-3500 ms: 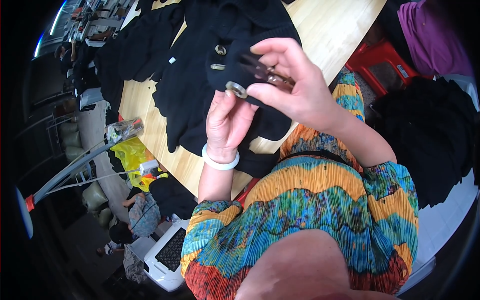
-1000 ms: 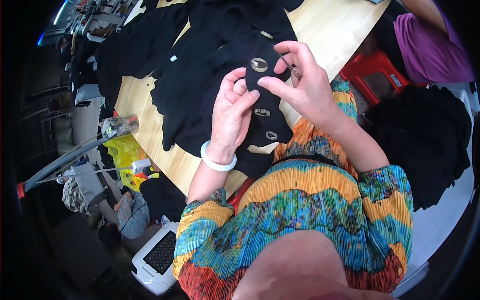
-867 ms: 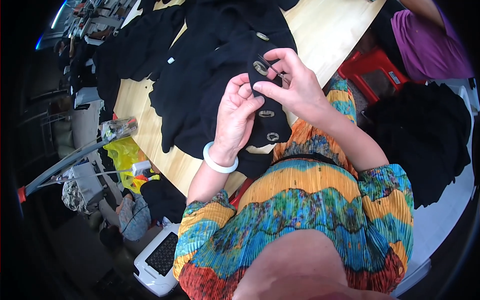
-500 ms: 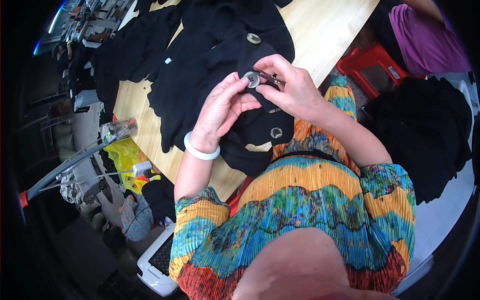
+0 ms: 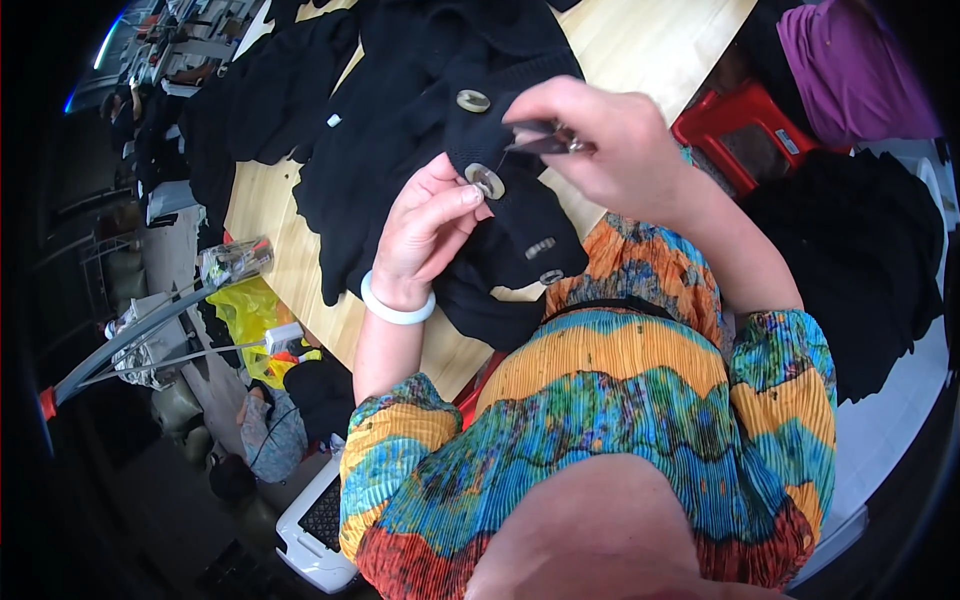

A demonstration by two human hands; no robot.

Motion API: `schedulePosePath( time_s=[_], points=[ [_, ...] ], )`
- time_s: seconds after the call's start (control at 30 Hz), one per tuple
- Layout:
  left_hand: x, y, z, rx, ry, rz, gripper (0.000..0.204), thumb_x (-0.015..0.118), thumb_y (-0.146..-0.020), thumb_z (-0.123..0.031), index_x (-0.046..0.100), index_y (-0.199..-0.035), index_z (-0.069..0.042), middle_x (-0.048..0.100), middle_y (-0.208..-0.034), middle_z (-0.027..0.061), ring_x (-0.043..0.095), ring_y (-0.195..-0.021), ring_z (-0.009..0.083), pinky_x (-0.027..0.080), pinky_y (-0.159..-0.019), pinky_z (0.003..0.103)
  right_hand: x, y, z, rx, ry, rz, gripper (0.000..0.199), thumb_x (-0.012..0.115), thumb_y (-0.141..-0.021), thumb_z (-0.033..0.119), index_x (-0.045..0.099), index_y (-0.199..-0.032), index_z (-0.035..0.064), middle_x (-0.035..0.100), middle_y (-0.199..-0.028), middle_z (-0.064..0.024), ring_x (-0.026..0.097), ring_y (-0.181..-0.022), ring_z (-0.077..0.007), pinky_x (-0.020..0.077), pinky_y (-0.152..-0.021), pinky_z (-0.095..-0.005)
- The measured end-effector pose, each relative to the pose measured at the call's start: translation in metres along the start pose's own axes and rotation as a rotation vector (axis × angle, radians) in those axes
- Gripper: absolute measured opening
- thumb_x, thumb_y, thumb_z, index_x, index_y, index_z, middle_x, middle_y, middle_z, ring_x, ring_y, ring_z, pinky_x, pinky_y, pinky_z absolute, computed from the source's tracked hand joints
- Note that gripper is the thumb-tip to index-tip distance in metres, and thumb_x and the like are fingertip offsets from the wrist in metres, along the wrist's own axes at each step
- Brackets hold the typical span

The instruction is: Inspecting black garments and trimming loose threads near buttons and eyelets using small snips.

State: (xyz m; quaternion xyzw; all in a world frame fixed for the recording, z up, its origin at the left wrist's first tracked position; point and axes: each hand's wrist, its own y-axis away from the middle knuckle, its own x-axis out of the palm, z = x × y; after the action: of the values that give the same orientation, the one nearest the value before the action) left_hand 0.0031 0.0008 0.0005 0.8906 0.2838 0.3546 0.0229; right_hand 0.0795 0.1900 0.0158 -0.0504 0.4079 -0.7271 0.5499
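A black knit garment [image 5: 400,130] lies spread over the table in front of me. My left hand [image 5: 425,235], with a pale bangle at its wrist, pinches a grey-brown button [image 5: 485,181] on it between thumb and fingers. Just right of that button, my right hand [image 5: 630,150] is closed round dark thread snips [image 5: 548,138], whose tips point left, apart from the button. The hand is slightly blurred. Another button [image 5: 473,101] sits farther up the garment. Two more, a blurred button [image 5: 540,247] and a lower button [image 5: 551,277], show toward my lap.
More black garments [image 5: 270,100] cover the left of the wooden table [image 5: 650,40]. At its left edge are a clear plastic container [image 5: 236,260] and a yellow bag [image 5: 245,320]. On the right stand a red stool [image 5: 745,140], a black cloth pile [image 5: 840,270] and a person in purple [image 5: 850,75].
My right hand with the snips has lifted away from the button, up and to the right. My left hand has shifted slightly left and down with the button, tilting it.
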Motion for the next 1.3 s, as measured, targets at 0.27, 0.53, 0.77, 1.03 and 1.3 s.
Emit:
schedulePosePath(
  time_s=[0.27,0.53,0.77,1.03,1.3],
  points=[
    [0.017,0.002,0.009,0.313,0.144,-0.012,0.028,0.057,-0.078,0.000,0.052,-0.106,0.000,0.059,-0.093,0.0083,0.057,-0.084,0.0154,0.045,-0.078,0.025,-0.014,0.011,0.003,0.326,-0.196,-0.160,0.030,0.058,-0.082,0.019,0.046,-0.103,0.0013,0.054,-0.075,-0.0032,0.050,-0.061,-0.0068,0.0414,-0.055,-0.0184],
    [0.021,0.004,0.010,0.390,0.060,-0.004,0.032,0.058,-0.077,0.001,0.052,-0.108,-0.001,0.059,-0.100,0.0099,0.056,-0.095,0.0198,0.041,-0.089,0.033,-0.001,0.030,0.030,0.428,-0.386,0.114,0.021,0.060,-0.080,0.013,0.048,-0.094,0.0021,0.053,-0.065,-0.0038,0.052,-0.055,-0.0101,0.0394,-0.050,-0.0215],
    [0.018,0.007,0.012,0.444,-0.027,-0.029,0.036,0.061,-0.074,0.003,0.052,-0.109,-0.001,0.059,-0.100,0.0082,0.056,-0.093,0.0183,0.041,-0.089,0.031,0.000,0.028,0.027,0.413,-0.387,0.128,0.017,0.061,-0.079,0.013,0.050,-0.087,0.0022,0.048,-0.058,-0.0011,0.045,-0.048,-0.0076,0.0340,-0.045,-0.0209],
    [0.016,0.007,0.011,0.454,-0.084,0.004,0.035,0.062,-0.074,0.003,0.053,-0.107,0.000,0.059,-0.098,0.0084,0.056,-0.091,0.0163,0.042,-0.086,0.028,0.001,0.026,0.025,0.412,-0.411,0.138,0.017,0.062,-0.078,0.012,0.050,-0.085,0.0026,0.047,-0.057,-0.0007,0.044,-0.048,-0.0074,0.0335,-0.044,-0.0214],
    [0.012,0.006,0.011,0.415,-0.129,0.010,0.035,0.060,-0.074,0.004,0.053,-0.108,0.001,0.059,-0.099,0.0089,0.057,-0.091,0.0163,0.043,-0.086,0.028,0.001,0.024,0.024,0.385,-0.401,0.130,0.016,0.062,-0.077,0.011,0.050,-0.084,0.0023,0.045,-0.056,-0.0006,0.043,-0.047,-0.0080,0.0330,-0.043,-0.0217]
  ],
)
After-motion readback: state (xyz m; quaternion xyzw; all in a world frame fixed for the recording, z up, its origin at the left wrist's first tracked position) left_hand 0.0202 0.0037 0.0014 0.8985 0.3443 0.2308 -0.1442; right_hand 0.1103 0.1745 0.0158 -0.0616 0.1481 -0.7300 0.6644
